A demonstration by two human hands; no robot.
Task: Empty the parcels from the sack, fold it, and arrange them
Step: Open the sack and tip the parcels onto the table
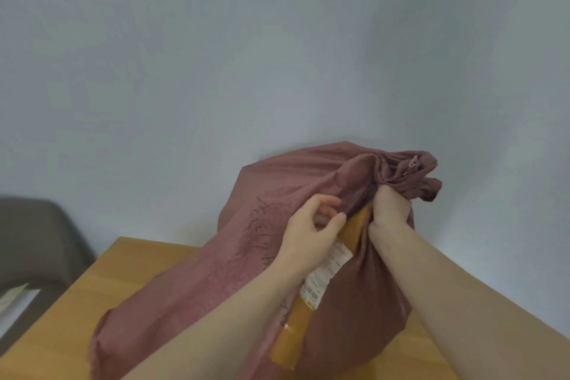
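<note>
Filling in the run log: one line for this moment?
step: emptying sack | left hand: open beside parcel | right hand: grips sack | on table

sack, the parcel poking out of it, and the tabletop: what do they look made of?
Sack: soft matte dusty-pink cloth, likely woven; it creases and bunches where the right hand grips it.
Parcel: looks like brown cardboard, flat and stiff-edged, with a white printed paper label.
Table: wood or wood-look laminate, smooth light-brown with faint grain; which one is unclear.
</note>
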